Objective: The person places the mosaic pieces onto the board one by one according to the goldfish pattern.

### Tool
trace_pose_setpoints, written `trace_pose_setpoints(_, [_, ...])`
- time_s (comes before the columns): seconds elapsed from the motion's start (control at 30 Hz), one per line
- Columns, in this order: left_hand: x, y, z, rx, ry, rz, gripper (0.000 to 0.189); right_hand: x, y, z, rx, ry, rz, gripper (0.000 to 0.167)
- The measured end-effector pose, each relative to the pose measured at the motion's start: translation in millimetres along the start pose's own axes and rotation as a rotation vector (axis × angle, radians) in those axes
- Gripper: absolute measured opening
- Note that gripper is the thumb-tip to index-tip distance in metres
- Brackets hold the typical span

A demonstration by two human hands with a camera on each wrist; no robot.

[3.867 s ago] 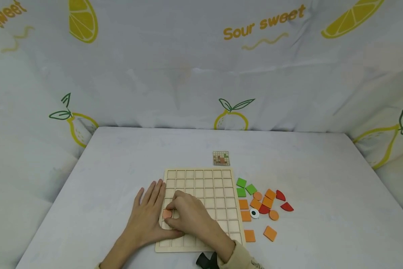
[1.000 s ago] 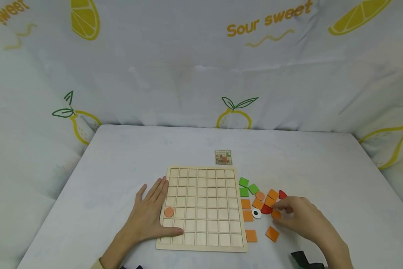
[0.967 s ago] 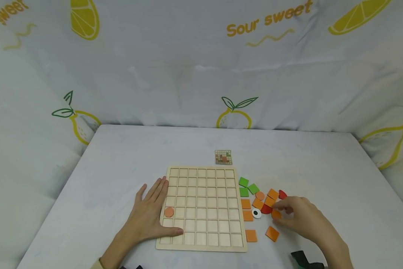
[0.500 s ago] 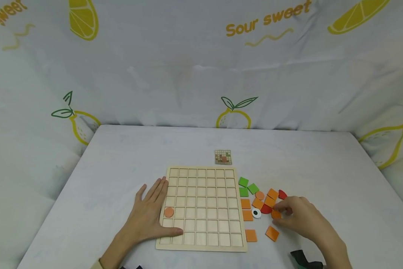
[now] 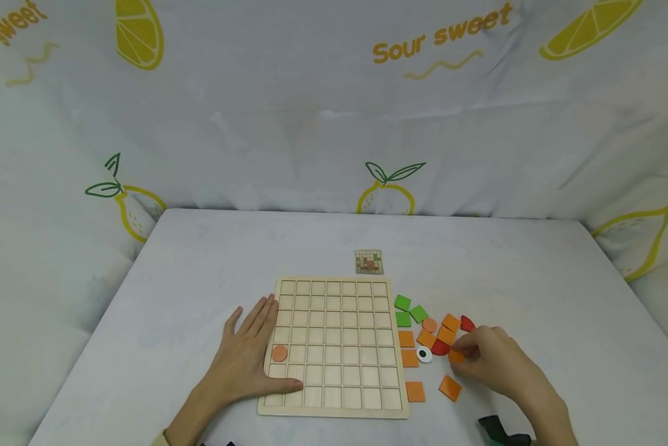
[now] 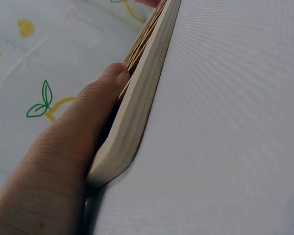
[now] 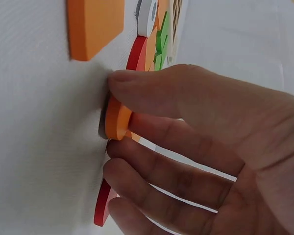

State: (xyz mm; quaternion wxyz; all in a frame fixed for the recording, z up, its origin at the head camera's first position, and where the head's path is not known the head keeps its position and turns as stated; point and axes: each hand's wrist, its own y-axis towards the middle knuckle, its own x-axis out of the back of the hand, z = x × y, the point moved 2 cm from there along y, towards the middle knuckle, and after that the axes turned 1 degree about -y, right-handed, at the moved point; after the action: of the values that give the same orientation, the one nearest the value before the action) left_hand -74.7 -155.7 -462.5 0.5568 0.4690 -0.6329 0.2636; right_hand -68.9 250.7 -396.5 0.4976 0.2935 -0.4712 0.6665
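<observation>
My left hand [image 5: 245,359] lies along the left side of a pale wooden grid board [image 5: 334,410], fingers straight, thumb resting over its lower left cells. In the left wrist view the thumb [image 6: 83,117] presses on the board's edge [image 6: 132,112]. A peach-coloured disc [image 5: 279,353] sits in a cell of the leftmost column. To the right of the board, my right hand [image 5: 496,359] pinches an orange disc [image 5: 455,357] between thumb and fingers. The right wrist view has this disc [image 7: 117,120] slightly tilted, close over the white tabletop.
Around the right hand lie orange squares [image 5: 450,388], red quarter-round pieces [image 5: 467,323], green squares [image 5: 403,302], a second peach-coloured disc [image 5: 429,325] and a white eye disc [image 5: 424,354]. A small printed pattern card [image 5: 369,262] lies behind the board.
Since the oldest frame, my right hand has left the peach-coloured disc in the board and moved right to the loose pieces. Over the last second it stays at the orange disc, fingers closing slightly.
</observation>
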Motion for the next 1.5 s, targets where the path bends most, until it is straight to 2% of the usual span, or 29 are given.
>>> trace_pose_setpoints(0.23, [2.4,-0.1,0.0,0.004,0.004,-0.001,0.146,3,-2.3,3,0.031,0.003,-0.050,0.022])
trace_pose_setpoints(0.53, [1.8,-0.8,-0.6,-0.011,0.005,-0.020,0.145,3,-5.4,8,0.036,0.051,-0.067,0.025])
trace_pose_setpoints(0.9, [2.2,-4.6,-1.2,0.010,-0.005,0.016,0.145,1,-7.5,16,0.073,0.079,-0.133,0.029])
trace_pose_setpoints(1.13, [2.6,-5.1,-1.5,0.007,0.001,0.010,0.144,1,-10.3,25,0.121,0.096,-0.170,0.029])
trace_pose_setpoints(1.3, [1.8,-3.6,-1.9,0.003,0.001,0.005,0.144,3,-11.0,36,0.198,0.114,-0.207,0.022])
trace_pose_setpoints(1.5, [2.0,-1.5,-2.4,0.000,0.002,0.000,0.144,4,-7.0,53,0.261,0.151,-0.251,0.023])
